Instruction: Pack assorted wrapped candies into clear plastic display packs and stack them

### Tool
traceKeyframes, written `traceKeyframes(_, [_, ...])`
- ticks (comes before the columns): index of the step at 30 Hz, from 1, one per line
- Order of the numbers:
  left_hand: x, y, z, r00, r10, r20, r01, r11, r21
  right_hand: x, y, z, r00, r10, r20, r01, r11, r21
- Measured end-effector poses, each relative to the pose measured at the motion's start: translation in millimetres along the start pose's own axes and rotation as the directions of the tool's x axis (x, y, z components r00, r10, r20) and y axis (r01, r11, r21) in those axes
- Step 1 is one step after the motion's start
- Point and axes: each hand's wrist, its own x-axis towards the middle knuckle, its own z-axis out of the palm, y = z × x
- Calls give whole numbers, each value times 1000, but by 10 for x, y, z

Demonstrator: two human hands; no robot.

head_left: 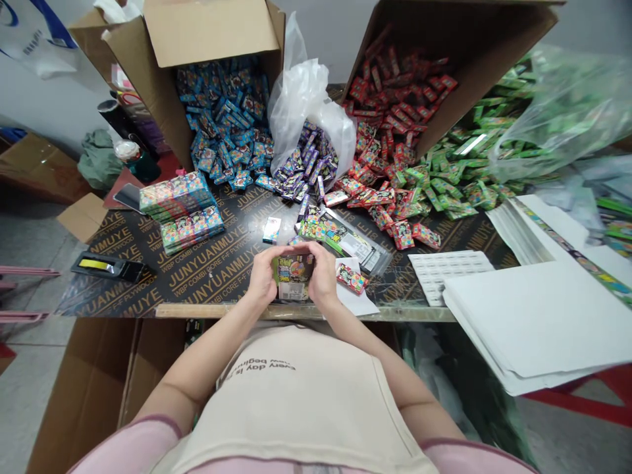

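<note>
L hand (263, 273) & R hand (323, 273) hold pkt (295, 271) — tabletop (197, 280) marked "JUNYUANMUYE"

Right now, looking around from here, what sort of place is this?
Probably a small packing workshop: there's an open brown cardboard box spilling small blue wrapped packets, and neat multicoloured packet stacks on a black plywood table with printed lettering.

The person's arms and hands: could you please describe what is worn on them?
The left hand and right hand show no glove or bracelet. The short sleeves are pale pink, edged with darker mauve trim; the forearms are bare.
</note>
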Motion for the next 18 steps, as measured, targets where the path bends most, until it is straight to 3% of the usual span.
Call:
traceKeyframes(2, [4,66,-64,994,79,78,-85,994,66,61,-54,-58,997,23,79,-25,999,35])
traceKeyframes(4, [-6,153,-123,960,212,182,-247,948,200,116,-98,-159,991,1,137,-6,999,37])
traceKeyframes(7, [-33,281,-195,819,429,381,-568,704,426,151,-139,-340,964,-145,225,164,984,-71])
traceKeyframes(9, [-39,347,-228,739,465,488,-673,555,489,144,-170,-441,917,-237,322,298,942,-155])
traceKeyframes(10, [-35,375,-237,730,455,510,-682,527,506,136,-192,-477,894,-266,361,349,918,-190])
traceKeyframes(12, [-20,423,-239,769,397,501,-637,553,538,118,-249,-514,874,-284,395,402,878,-259])
traceKeyframes(15, [6,484,-210,858,257,445,-488,676,551,103,-347,-498,886,-238,397,382,861,-335])
traceKeyframes(18, [14,528,-172,885,197,422,-419,732,537,102,-411,-459,897,-185,401,334,877,-344])
